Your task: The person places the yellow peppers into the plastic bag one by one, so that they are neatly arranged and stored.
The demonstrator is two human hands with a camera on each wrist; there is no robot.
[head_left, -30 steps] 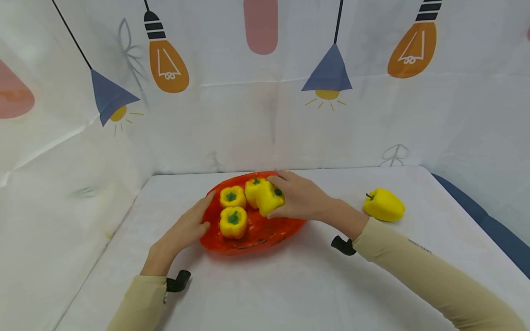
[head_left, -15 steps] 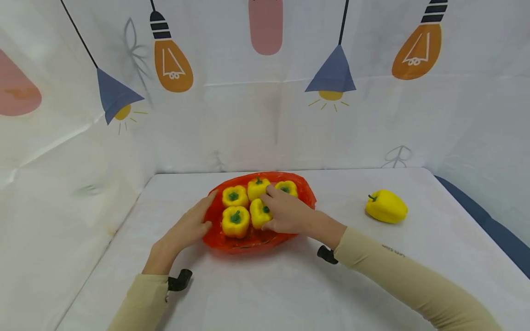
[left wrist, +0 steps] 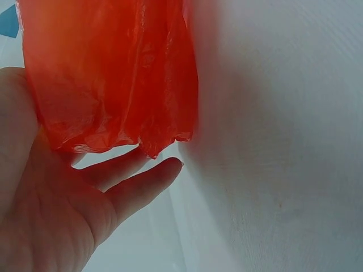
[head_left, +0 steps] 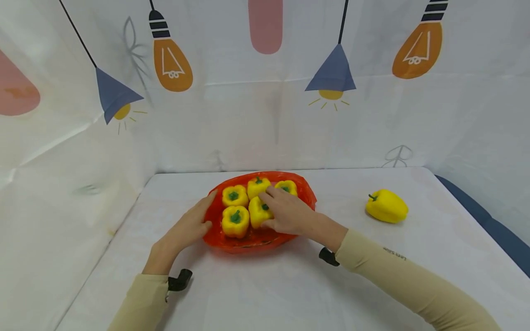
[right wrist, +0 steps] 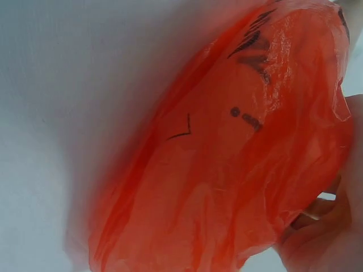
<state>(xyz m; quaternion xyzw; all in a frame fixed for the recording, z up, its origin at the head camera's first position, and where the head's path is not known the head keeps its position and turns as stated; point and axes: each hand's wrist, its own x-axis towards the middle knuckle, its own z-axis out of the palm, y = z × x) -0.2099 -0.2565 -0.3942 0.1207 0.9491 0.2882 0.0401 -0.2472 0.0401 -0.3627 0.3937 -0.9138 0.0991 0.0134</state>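
Observation:
An open red plastic bag [head_left: 258, 240], spread wide like a shallow bowl, sits toward the back of the table. Inside it stand several yellow bell peppers [head_left: 235, 222], green stems up. My right hand [head_left: 291, 212] reaches over the bag's right side and holds one yellow bell pepper [head_left: 257, 212] among the others, partly covering it. Against the bag's left rim rests my left hand [head_left: 188, 225], thumb and fingers spread. In the left wrist view, its fingers [left wrist: 144, 190] extend fairly straight below the red plastic. The right wrist view shows mostly the bag's side [right wrist: 215, 170], hiding the right fingertips.
Another yellow bell pepper [head_left: 387, 206] lies on its side on the white table [head_left: 265, 294], to the right of the bag. A white printed sheet [head_left: 232, 124] hangs behind the table. Something dark blue [head_left: 476, 207] borders the right edge.
My right hand has brought a bell pepper down into the bag's front middle, slightly left and nearer. A pepper at the back right has come into view. The left hand keeps its place.

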